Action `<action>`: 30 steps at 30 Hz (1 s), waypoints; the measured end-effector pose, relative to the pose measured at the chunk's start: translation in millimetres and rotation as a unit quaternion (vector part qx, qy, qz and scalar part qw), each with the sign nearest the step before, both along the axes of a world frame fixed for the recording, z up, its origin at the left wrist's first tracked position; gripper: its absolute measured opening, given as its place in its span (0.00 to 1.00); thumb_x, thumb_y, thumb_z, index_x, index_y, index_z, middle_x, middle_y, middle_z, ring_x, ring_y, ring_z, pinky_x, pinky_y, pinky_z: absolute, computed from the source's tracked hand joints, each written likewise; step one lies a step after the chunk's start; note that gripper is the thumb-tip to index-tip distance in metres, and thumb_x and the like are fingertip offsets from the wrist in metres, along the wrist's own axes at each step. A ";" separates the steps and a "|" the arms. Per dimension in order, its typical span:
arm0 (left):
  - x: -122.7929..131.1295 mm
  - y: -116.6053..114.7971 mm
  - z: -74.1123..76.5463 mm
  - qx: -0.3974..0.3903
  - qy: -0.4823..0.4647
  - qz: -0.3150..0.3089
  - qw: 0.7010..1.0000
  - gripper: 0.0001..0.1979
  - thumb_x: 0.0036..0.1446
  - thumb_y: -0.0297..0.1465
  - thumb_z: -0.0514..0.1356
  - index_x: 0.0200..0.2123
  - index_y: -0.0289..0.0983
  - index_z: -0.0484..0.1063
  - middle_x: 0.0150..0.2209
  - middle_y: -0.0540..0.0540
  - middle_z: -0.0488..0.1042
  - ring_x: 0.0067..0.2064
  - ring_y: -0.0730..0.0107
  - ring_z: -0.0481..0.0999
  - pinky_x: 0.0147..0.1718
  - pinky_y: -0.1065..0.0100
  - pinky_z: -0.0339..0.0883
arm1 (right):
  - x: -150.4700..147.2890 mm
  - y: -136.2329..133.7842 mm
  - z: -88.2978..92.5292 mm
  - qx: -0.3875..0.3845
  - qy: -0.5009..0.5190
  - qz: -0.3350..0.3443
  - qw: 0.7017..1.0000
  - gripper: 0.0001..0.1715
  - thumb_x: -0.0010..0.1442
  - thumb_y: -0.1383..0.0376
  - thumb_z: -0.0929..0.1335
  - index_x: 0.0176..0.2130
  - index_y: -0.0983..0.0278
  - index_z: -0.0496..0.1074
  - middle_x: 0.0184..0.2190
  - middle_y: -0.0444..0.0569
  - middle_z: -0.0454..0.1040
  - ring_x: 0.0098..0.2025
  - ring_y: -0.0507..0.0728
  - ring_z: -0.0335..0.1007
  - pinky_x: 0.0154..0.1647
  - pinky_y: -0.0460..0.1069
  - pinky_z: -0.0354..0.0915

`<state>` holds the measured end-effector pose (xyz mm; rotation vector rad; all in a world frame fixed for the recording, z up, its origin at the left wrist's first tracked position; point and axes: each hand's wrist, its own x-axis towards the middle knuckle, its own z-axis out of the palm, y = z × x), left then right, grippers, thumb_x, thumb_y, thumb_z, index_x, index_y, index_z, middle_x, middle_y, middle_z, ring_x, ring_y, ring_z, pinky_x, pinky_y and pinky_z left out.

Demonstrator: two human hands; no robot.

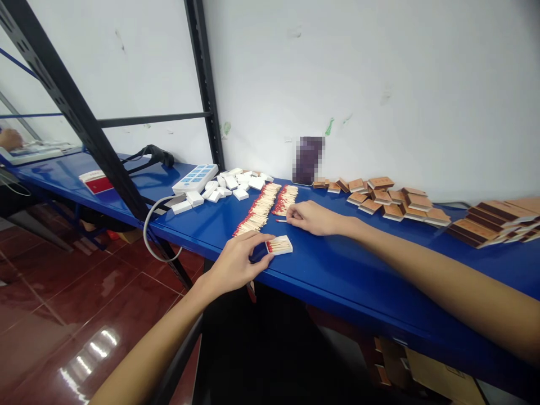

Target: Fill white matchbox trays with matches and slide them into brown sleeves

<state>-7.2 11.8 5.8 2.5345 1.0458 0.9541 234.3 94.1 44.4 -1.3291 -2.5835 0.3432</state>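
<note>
On the blue table, my left hand (244, 256) grips a small white matchbox tray (287, 251) by its left end, thumb and finger on its sides. Several red-tipped matches lie in that tray. My right hand (310, 217) is closed just beyond it, its fingertips pinching a single match (281, 221) whose red head points left. Behind my hands, loose matches are spread in two rows, a longer row (258, 209) on the left and a shorter row (287, 199) beside my right fingers.
White empty-looking trays (240, 193) are heaped at the back left, near a white power strip (195, 179) with a grey cable. Brown matchbox sleeves (382, 197) and stacked boxes (485, 224) are on the right. A black shelf post (80, 101) rises at left.
</note>
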 end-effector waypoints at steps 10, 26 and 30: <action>0.6 -0.5 -0.4 -0.018 -0.017 0.014 1.000 0.24 0.60 0.32 0.61 0.60 0.40 0.65 0.42 0.48 0.77 0.28 0.74 0.68 0.33 0.69 0.67 | -10.1 -40.9 33.4 -0.111 -0.023 0.120 0.986 0.09 0.64 0.62 0.63 0.36 0.63 0.70 0.24 0.43 0.69 0.25 0.51 0.59 0.27 0.47 0.54; 1.0 -0.9 0.2 0.007 0.005 0.002 1.000 0.14 0.62 0.31 0.60 0.51 0.39 0.74 0.46 0.45 0.77 0.34 0.71 0.75 0.37 0.67 0.71 | 4.0 11.4 -15.0 0.111 -0.003 -0.003 0.994 0.09 0.66 0.67 0.63 0.39 0.66 0.73 0.36 0.54 0.77 0.37 0.57 0.70 0.36 0.50 0.59; 0.7 -1.1 0.5 0.013 0.002 -0.003 1.000 0.13 0.62 0.31 0.60 0.50 0.39 0.75 0.47 0.45 0.77 0.34 0.71 0.75 0.38 0.67 0.72 | 3.3 11.0 -17.0 0.112 0.002 -0.010 0.994 0.09 0.66 0.67 0.64 0.38 0.66 0.73 0.36 0.53 0.78 0.37 0.58 0.71 0.36 0.50 0.60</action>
